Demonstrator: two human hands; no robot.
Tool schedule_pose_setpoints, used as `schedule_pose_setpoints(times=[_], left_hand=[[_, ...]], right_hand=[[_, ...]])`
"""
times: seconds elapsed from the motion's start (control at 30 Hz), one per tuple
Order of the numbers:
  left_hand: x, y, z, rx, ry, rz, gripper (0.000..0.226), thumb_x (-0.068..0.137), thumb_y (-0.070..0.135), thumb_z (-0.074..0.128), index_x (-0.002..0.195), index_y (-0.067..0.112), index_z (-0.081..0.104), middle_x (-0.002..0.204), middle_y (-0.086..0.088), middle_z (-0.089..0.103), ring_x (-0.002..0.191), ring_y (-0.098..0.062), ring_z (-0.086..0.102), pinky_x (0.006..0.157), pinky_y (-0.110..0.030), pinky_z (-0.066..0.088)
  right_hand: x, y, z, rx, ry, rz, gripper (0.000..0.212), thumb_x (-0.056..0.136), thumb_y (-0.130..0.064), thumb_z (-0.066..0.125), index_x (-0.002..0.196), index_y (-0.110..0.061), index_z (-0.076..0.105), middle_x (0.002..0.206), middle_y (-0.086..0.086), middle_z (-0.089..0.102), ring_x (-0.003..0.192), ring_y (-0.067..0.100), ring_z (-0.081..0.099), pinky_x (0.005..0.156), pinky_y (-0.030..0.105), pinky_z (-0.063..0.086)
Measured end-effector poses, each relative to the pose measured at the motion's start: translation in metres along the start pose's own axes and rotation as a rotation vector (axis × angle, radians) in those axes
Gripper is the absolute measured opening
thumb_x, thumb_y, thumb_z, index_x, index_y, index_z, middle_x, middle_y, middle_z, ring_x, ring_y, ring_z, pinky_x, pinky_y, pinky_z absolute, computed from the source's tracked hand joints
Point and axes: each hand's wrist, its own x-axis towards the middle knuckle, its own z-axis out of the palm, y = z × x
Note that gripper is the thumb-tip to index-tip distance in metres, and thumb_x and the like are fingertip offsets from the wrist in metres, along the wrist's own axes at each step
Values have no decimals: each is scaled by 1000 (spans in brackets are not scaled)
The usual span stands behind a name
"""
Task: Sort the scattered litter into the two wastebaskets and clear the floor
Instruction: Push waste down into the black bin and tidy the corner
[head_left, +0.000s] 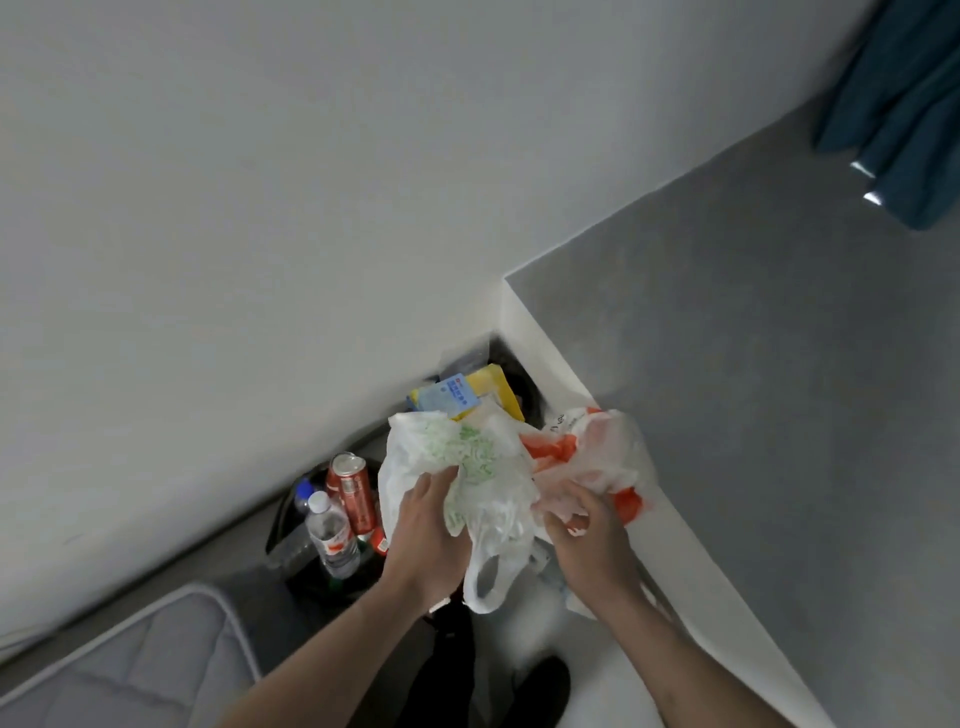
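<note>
My left hand (427, 530) grips a crumpled white plastic bag with green print (467, 467). My right hand (587, 535) pinches a white bag with orange print (587, 452). Both bags hang above two black wastebaskets by the wall. The near wastebasket (283, 540) holds a red can (356, 491) and a clear water bottle (332, 535). The far wastebasket (524, 384) holds a yellow package (496, 387) and a blue-and-white box (452, 395); the bags hide much of it.
A white wall (234, 208) runs behind the baskets. A grey wall face (753, 389) with a white corner edge stands at right. A grey quilted cushion (130, 665) lies at lower left. Dark teal cloth (904, 104) hangs at top right. My dark shoe (540, 686) is below.
</note>
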Motion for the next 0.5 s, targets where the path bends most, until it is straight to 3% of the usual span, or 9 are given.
schedule_pose_setpoints(times=[0.1,0.23,0.33,0.5], left_hand=[[33,1,-14,69,-72,47,74,92,19,57,159,27,26,157,7,34,147,-19,23,120,-34,22],[85,-8,-23,220,-167,62,79,95,22,57,162,27,15,162,3,30,151,-20,17,125,-36,18],[117,-12,-22,317,-240,54,82,95,26,56,162,29,9,161,3,30,153,-22,13,125,-42,18],[162,-13,-9,427,-382,50,87,98,36,55,162,29,-4,169,7,9,157,-21,-4,128,-42,6]], right_hand=[[20,-15,16,-62,-52,-19,34,92,-26,68,125,-34,63,122,-16,56,104,4,61,81,15,49],[53,-23,45,-137,-136,-90,38,92,-25,63,129,-35,63,129,-17,56,116,10,59,98,34,53],[75,-29,63,-238,-222,-127,44,94,-24,59,138,-31,58,141,-12,53,130,11,51,109,32,44],[122,-30,83,-283,-403,-70,48,90,-30,52,138,-34,54,139,-15,55,129,8,52,107,33,46]])
